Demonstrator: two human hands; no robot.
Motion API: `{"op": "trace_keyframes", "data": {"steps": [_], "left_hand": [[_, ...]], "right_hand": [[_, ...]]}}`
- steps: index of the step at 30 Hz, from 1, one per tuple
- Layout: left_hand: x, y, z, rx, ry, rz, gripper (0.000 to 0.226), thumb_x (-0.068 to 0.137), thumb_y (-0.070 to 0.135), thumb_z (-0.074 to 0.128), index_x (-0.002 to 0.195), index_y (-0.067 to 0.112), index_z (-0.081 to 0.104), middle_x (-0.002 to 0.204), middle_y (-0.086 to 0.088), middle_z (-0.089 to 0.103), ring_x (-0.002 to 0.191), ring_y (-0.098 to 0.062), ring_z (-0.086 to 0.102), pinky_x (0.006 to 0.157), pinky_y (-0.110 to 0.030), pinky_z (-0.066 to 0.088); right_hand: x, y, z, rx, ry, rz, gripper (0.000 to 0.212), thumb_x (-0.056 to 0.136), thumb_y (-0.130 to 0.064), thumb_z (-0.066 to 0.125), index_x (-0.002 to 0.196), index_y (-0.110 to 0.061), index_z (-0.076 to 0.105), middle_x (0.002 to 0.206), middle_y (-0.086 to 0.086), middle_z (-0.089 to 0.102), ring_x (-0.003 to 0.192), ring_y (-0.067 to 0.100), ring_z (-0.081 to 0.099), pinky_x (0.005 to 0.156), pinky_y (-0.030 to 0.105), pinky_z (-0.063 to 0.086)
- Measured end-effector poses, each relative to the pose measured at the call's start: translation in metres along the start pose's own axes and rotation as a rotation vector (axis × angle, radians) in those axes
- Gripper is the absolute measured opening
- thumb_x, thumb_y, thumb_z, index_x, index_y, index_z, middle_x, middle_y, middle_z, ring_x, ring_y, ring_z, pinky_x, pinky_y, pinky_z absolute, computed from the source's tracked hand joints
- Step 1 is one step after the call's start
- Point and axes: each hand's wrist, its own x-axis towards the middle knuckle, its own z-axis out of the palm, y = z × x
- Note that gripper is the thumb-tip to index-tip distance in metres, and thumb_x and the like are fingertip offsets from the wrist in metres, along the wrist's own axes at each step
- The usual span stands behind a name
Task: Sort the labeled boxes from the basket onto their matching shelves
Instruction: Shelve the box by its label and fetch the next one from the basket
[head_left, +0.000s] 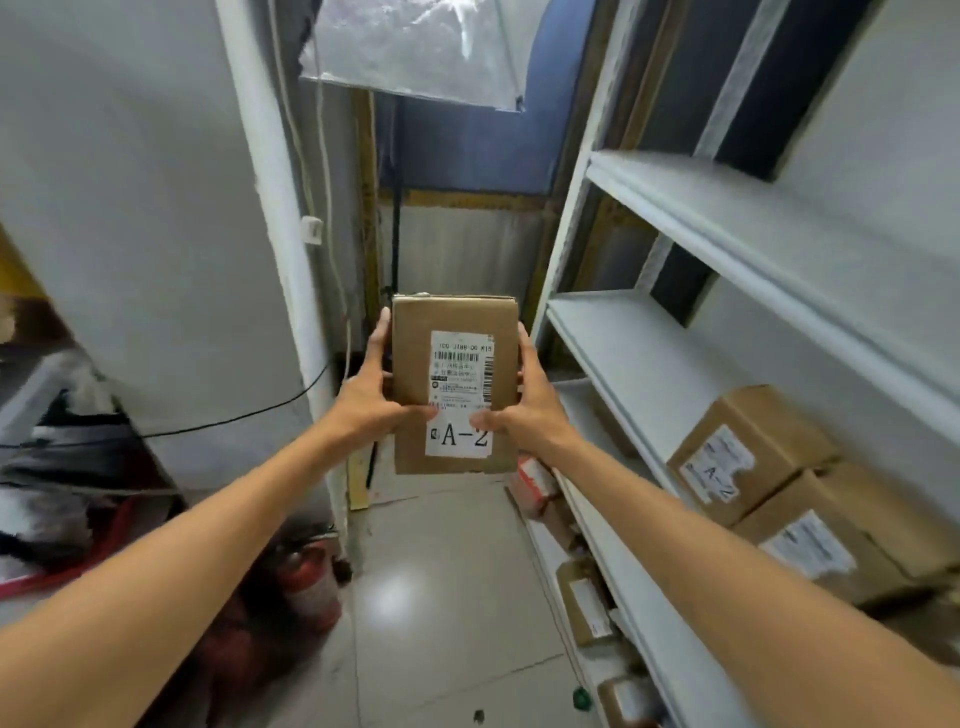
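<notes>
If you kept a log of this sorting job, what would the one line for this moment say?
held: brown cardboard box labelled A-2 | left hand: grip on box | right hand: grip on box | nearby: shelved cardboard box labelled A-2

We log one flat brown cardboard box (455, 384), held upright in mid-air, white label reading "A-2" facing us. Two more brown boxes (748, 452) sit touching on the white shelf (639, 358) toward its right end, one labelled "A-2".

Brown box (455, 332) wearing white label (460, 395), black letters. Shelves (675, 218) looking white. Floor (447, 597) showing grey. Fire extinguisher (311, 582) glowing red.
</notes>
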Motion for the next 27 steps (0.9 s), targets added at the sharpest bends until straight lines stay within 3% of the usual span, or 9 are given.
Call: {"op": "trace_keyframes", "data": {"steps": [4, 7, 10, 13, 15, 17, 20, 23, 27], "left_hand": [[0.054, 0.011, 0.033, 0.041, -0.165, 0.053, 0.125, 0.069, 0.023, 0.085, 0.142, 0.057, -0.011, 0.109, 0.012, 0.057, 0.094, -0.008, 0.063, 0.080, -0.029, 0.056], [0.085, 0.017, 0.060, 0.019, -0.291, 0.078, 0.122, 0.071, 0.019, 0.083, 0.145, 0.052, -0.009, 0.119, 0.000, 0.060, 0.104, -0.018, 0.064, 0.090, -0.047, 0.054], [0.114, 0.022, 0.086, -0.035, -0.388, 0.077, 0.118, 0.074, 0.014, 0.080, 0.147, 0.049, -0.007, 0.126, -0.008, 0.058, 0.109, -0.027, 0.063, 0.091, -0.058, 0.050], [0.138, 0.020, 0.113, -0.068, -0.445, 0.036, 0.119, 0.073, 0.012, 0.080, 0.147, 0.049, -0.006, 0.132, -0.013, 0.054, 0.115, -0.031, 0.059, 0.093, -0.060, 0.048], [0.156, 0.017, 0.129, -0.098, -0.441, -0.030, 0.120, 0.070, 0.013, 0.082, 0.148, 0.045, -0.002, 0.131, -0.014, 0.054, 0.117, -0.031, 0.057, 0.094, -0.060, 0.047], [0.178, 0.017, 0.144, -0.097, -0.450, -0.072, 0.110, 0.068, 0.014, 0.084, 0.149, 0.035, 0.013, 0.127, -0.012, 0.055, 0.117, -0.030, 0.056, 0.094, -0.057, 0.049], [0.210, 0.017, 0.165, -0.054, -0.459, -0.111, 0.088, 0.067, 0.017, 0.085, 0.140, 0.023, 0.036, 0.116, -0.004, 0.057, 0.109, -0.024, 0.060, 0.089, -0.050, 0.054], [0.238, 0.018, 0.184, -0.092, -0.477, -0.128, 0.078, 0.068, 0.016, 0.084, 0.131, 0.025, 0.039, 0.110, 0.002, 0.058, 0.103, -0.018, 0.062, 0.074, -0.033, 0.058], [0.265, 0.015, 0.211, -0.079, -0.525, -0.144, 0.072, 0.072, 0.012, 0.081, 0.128, 0.025, 0.038, 0.113, -0.001, 0.057, 0.092, -0.011, 0.063, 0.068, -0.029, 0.058]], "right_hand": [[0.010, 0.018, -0.034, -0.012, 0.161, 0.079, 0.116, 0.067, 0.001, 0.081, 0.151, -0.032, 0.009, 0.134, -0.003, 0.049, 0.124, 0.017, 0.050, 0.097, 0.046, 0.050], [0.014, 0.035, -0.053, -0.042, 0.285, 0.161, 0.101, 0.067, -0.004, 0.083, 0.145, -0.028, 0.023, 0.124, -0.009, 0.052, 0.122, 0.017, 0.052, 0.097, 0.045, 0.050], [0.017, 0.053, -0.071, -0.066, 0.415, 0.213, 0.100, 0.065, -0.005, 0.084, 0.143, -0.024, 0.025, 0.124, -0.003, 0.054, 0.111, 0.013, 0.053, 0.089, 0.032, 0.051], [0.025, 0.069, -0.088, -0.082, 0.454, 0.259, 0.102, 0.066, -0.002, 0.083, 0.145, -0.022, 0.022, 0.115, -0.006, 0.053, 0.107, 0.011, 0.052, 0.076, 0.017, 0.048], [0.035, 0.080, -0.101, -0.078, 0.478, 0.282, 0.103, 0.065, 0.000, 0.082, 0.145, -0.022, 0.021, 0.116, -0.007, 0.053, 0.111, 0.013, 0.053, 0.080, 0.021, 0.051], [0.049, 0.090, -0.114, -0.072, 0.497, 0.293, 0.103, 0.065, 0.001, 0.081, 0.145, -0.021, 0.020, 0.122, -0.003, 0.052, 0.115, 0.016, 0.052, 0.089, 0.031, 0.053], [0.070, 0.105, -0.136, -0.081, 0.511, 0.316, 0.104, 0.065, 0.001, 0.082, 0.145, -0.022, 0.019, 0.120, -0.003, 0.051, 0.112, 0.013, 0.052, 0.074, 0.014, 0.049], [0.090, 0.120, -0.152, -0.102, 0.539, 0.324, 0.106, 0.066, 0.001, 0.081, 0.146, -0.023, 0.016, 0.122, 0.000, 0.048, 0.112, 0.013, 0.050, 0.066, 0.009, 0.045], [0.104, 0.141, -0.163, -0.114, 0.590, 0.385, 0.107, 0.067, 0.001, 0.080, 0.146, -0.022, 0.013, 0.128, 0.005, 0.042, 0.118, 0.017, 0.046, 0.080, 0.021, 0.050]]}}
